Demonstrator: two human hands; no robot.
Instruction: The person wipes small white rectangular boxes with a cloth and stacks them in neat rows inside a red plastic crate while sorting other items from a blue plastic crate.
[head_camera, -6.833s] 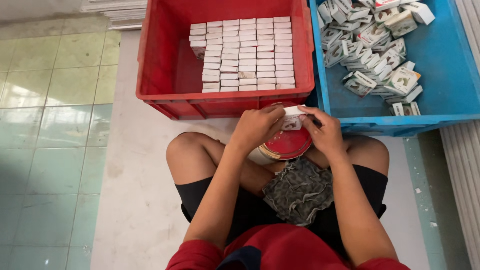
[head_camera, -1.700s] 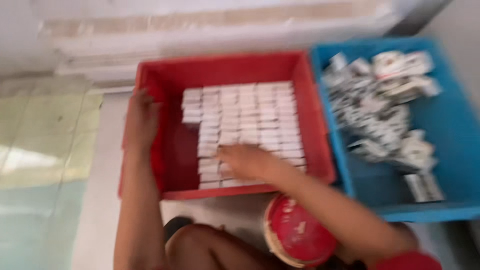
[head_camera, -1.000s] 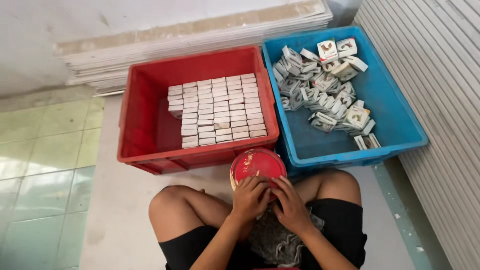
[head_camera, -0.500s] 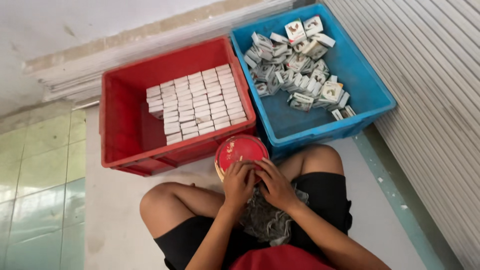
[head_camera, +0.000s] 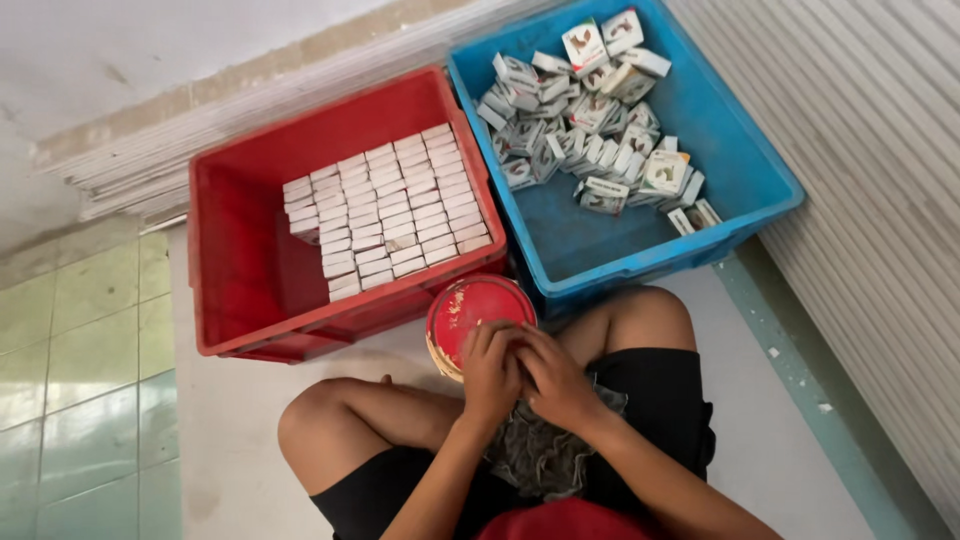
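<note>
while you sit cross-legged on the pale floor, your two hands meet low in front of you, just over your lap. your left hand (head_camera: 492, 368) is curled, its fingers bent inward and resting on the near rim of the round red tin (head_camera: 478, 322). your right hand (head_camera: 556, 378) is curled too and presses against the left one, fingers folded together. whether anything small is pinched between them you cannot tell from this view, since the fingers hide it.

the round red tin stands between your knees, touching the front of your hands, and sits just below the gap where the two crates meet. under your hands, a crumpled grey cloth (head_camera: 545, 452) lies across your lap on the black shorts.

ahead of you to the left, the red crate (head_camera: 235, 290) holds small white boxes (head_camera: 385, 208) packed flat in tidy rows, filling the right part of its floor while the left part is bare. right beside it, touching along one wall, the blue crate (head_camera: 745, 165) holds more small boxes (head_camera: 590, 120) thrown in a loose heap toward its far end, lying at all angles. your right knee lies just in front of the blue crate. green tiles (head_camera: 80, 400) cover the floor to your left, and a ribbed grey panel (head_camera: 880, 200) runs along your right.
</note>
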